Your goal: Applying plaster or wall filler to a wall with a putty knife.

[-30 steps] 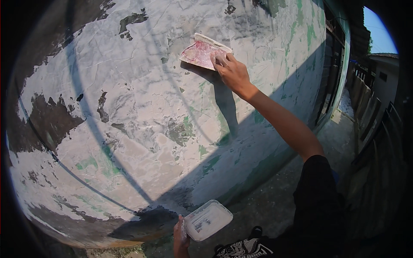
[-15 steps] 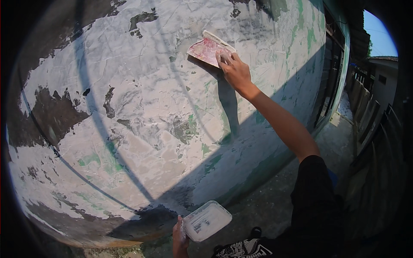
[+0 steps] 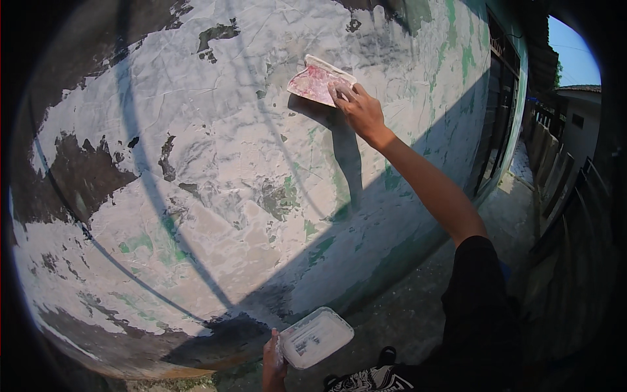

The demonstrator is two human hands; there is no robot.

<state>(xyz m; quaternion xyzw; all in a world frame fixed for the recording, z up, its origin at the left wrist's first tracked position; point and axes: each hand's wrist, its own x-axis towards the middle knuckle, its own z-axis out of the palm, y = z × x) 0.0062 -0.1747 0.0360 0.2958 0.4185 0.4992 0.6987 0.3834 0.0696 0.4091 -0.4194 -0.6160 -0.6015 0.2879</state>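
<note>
My right hand (image 3: 359, 114) grips a pink-stained, pale, wide flat scraper (image 3: 313, 81) against the upper middle of the wall (image 3: 209, 130); a dark shadow falls beneath it. The wall carries patchy white coating over dark grey and green areas. Low in the view, my left hand (image 3: 274, 356) holds a white rectangular plastic container (image 3: 317, 336) by its left end, with pale material smeared inside.
At the right, a dark window or door (image 3: 496, 111) is set in the wall. A narrow concrete path (image 3: 509, 196) runs beside it, with dark fencing (image 3: 568, 209) and a low white building (image 3: 578, 124) opposite. The ground (image 3: 405, 300) lies below the wall.
The view has shifted slightly, so the wall appears farther right. The scraper has moved only a little, slightly lower over the last half second. Both hands keep their holds.
</note>
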